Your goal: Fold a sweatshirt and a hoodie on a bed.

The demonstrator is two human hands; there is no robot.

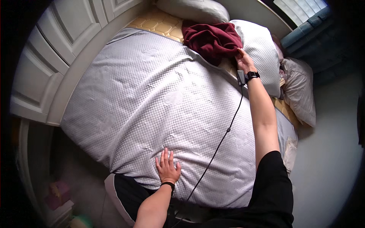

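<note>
My left hand (168, 170) lies palm down with spread fingers on a pale quilted mattress cover (148, 114), whose surface is wrinkled around it. Stretched far forward, my right hand (243, 60) touches the lower right edge of a bunched dark red cloth (212, 40); whether the fingers pinch it is hard to tell. A white textured pillow (256, 37) is just right of that hand. Both wrists wear black bands, and a small grey device (241, 77) with a black cable (228, 130) sits at the right wrist. The cable runs down across the cover.
A yellowish mattress surface (159, 22) shows beyond the cover's edge. A grey-white pillow (196, 10) lies at the far end, a beige pillow (299, 88) at the right. White panelled cabinet doors (77, 22) border the left; a blue curtain (310, 31) hangs by the window.
</note>
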